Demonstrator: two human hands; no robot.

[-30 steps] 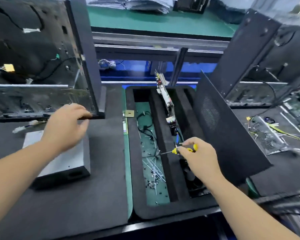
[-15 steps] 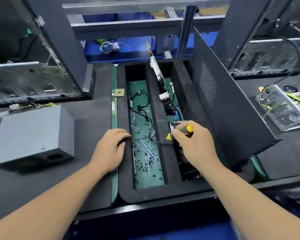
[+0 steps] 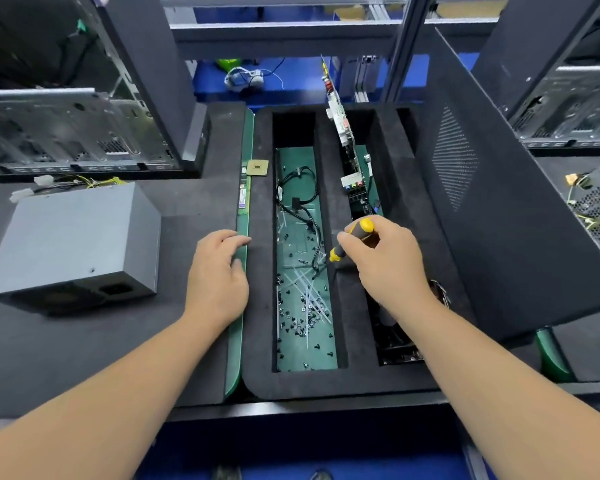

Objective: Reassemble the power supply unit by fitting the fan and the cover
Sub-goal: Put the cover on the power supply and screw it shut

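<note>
Power supply unit (image 3: pixel 73 244): one, untouched; left hand (image 3: pixel 219 275) flat, fingers relaxed; right hand (image 3: pixel 388 265) grips one screwdriver (image 3: pixel 352 239).

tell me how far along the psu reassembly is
Looks done: the grey power supply unit sits closed on the mat. In hand: the right hand grips a screwdriver; the left hand rests empty by the screw tray. Left: likely cover screws, unconfirmed.
</note>
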